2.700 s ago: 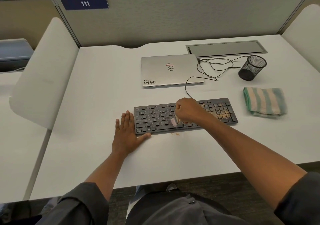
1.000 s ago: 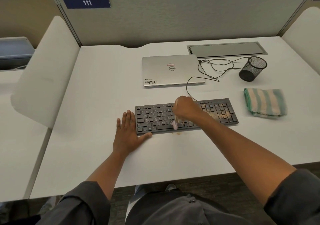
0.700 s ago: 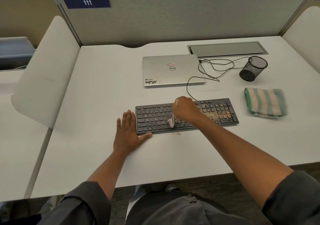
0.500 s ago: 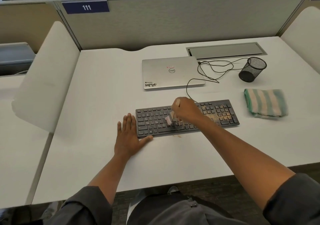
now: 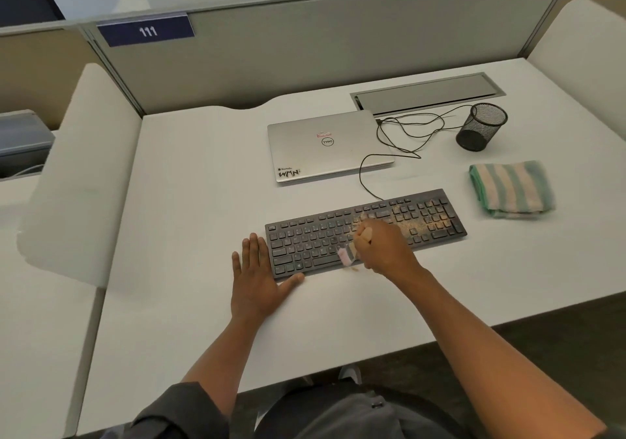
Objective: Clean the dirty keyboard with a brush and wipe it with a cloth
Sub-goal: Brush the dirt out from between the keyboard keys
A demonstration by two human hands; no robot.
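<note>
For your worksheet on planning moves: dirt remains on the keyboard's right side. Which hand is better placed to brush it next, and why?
Right. The right hand already grips the brush beside the dusty keys; the left hand lies flat, bracing the keyboard at its left end.

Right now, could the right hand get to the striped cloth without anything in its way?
Probably yes. The cloth lies on bare desk just right of the keyboard, nothing between. But the right hand grips the brush.
</note>
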